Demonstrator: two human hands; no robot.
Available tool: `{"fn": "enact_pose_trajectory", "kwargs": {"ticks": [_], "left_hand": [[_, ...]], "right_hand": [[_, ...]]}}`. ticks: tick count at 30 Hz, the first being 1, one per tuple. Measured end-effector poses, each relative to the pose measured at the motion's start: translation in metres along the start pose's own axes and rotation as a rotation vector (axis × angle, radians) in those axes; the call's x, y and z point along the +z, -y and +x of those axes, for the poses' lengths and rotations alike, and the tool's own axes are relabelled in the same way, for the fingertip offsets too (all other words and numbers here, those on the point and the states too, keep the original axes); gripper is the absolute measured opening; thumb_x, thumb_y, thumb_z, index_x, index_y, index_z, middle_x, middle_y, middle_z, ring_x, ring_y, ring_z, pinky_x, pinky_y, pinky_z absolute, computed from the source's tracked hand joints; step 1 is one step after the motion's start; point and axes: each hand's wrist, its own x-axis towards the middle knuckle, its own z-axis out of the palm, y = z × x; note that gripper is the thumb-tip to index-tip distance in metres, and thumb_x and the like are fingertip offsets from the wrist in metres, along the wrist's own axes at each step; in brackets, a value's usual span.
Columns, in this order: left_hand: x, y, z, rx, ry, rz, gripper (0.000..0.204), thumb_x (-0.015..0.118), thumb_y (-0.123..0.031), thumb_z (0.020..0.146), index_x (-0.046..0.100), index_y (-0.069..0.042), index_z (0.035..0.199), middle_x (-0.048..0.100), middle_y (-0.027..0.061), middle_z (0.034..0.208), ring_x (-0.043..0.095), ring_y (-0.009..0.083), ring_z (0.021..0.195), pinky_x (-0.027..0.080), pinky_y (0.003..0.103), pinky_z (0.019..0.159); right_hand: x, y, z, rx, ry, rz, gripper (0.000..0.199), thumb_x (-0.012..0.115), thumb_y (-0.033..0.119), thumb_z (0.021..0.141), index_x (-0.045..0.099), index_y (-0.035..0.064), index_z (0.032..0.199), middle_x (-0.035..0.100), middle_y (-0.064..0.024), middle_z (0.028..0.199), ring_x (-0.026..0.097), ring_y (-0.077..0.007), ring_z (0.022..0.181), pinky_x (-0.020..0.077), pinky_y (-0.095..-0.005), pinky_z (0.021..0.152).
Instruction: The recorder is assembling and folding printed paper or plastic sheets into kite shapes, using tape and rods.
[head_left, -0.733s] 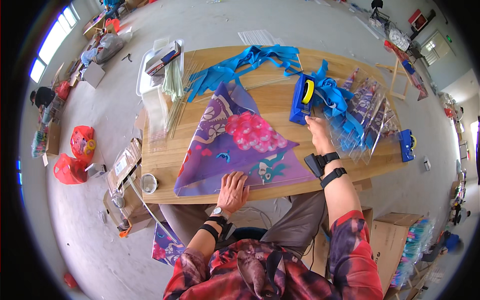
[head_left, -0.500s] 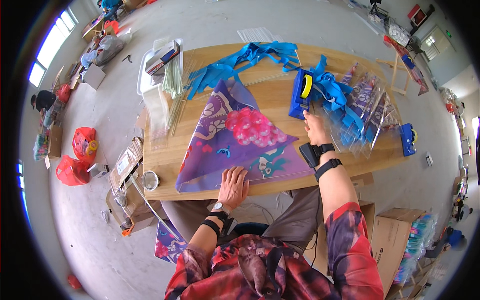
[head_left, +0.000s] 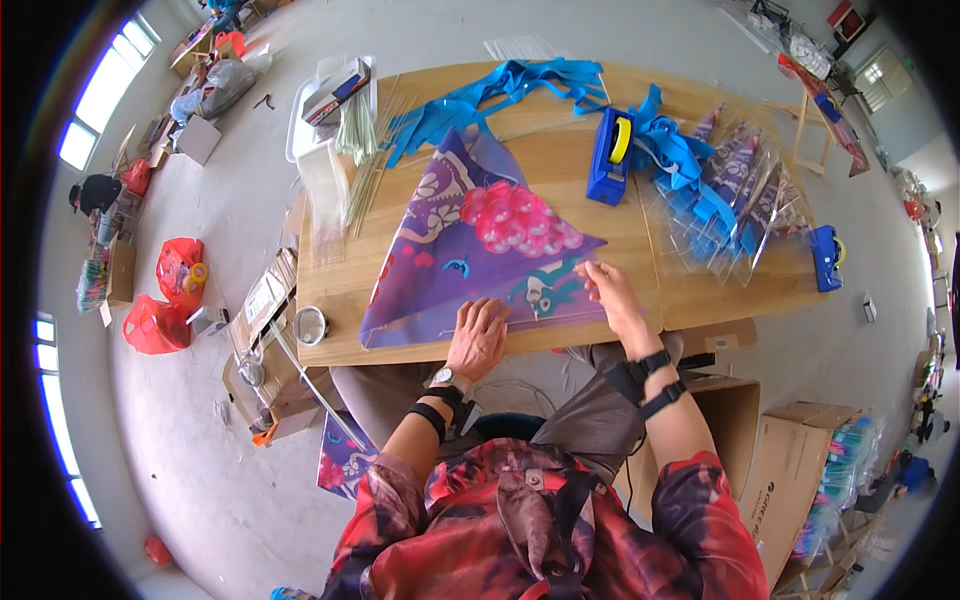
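A thin purple printed sheet (head_left: 425,285), folded roughly to a triangle, lies before me on the table. It carries a pink cluster pattern, white swirls and a teal figure. My left hand (head_left: 477,340) rests flat on its near edge, fingers stretched out. Over the sheet's right corner, my right hand (head_left: 610,293) has thumb and fingertips pinched together; what they hold, if anything, is too small to make out. Beyond that hand stands a blue tape dispenser (head_left: 608,160) with a yellow roll.
Blue ribbon strips (head_left: 490,95) lie along the table's far side, beside thin rods (head_left: 368,185). A white tray (head_left: 298,120) sits far left, a small round tin (head_left: 311,326) near left. Clear-bagged purple pieces (head_left: 745,190) and a second dispenser (head_left: 827,258) are at right. Cardboard boxes (head_left: 795,480) stand below.
My right hand has left the tape dispenser and come back toward me, to the sheet's right corner. My left hand stays on the sheet. The whole view has shifted slightly.
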Motion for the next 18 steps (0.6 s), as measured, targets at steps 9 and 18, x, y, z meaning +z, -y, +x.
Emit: {"fn": "enact_pose_trajectory", "kwargs": {"ticks": [9, 18], "left_hand": [[0.031, -0.035, -0.014, 0.191, 0.081, -0.122, 0.054, 0.067, -0.007, 0.083, 0.058, 0.0, 0.136, 0.055, 0.0133, 0.143, 0.051, 0.0316, 0.134, 0.04, 0.049, 0.113], [0.027, -0.038, -0.015, 0.179, 0.068, -0.11, 0.049, 0.067, -0.008, 0.083, 0.061, 0.001, 0.131, 0.055, 0.0125, 0.143, 0.052, 0.031, 0.132, 0.041, 0.048, 0.113]], "right_hand": [[0.014, -0.045, -0.061, 0.137, 0.156, 0.147, 0.031, 0.05, 0.027, 0.111, 0.069, 0.0026, 0.108, 0.051, 0.0028, 0.075, 0.043, -0.0043, 0.056, 0.035, -0.0204, 0.051], [0.033, -0.036, -0.065, 0.199, 0.108, 0.051, 0.035, 0.045, 0.027, 0.113, 0.067, -0.0001, 0.108, 0.043, 0.0046, 0.064, 0.036, -0.0047, 0.053, 0.0322, -0.0228, 0.05]]}}
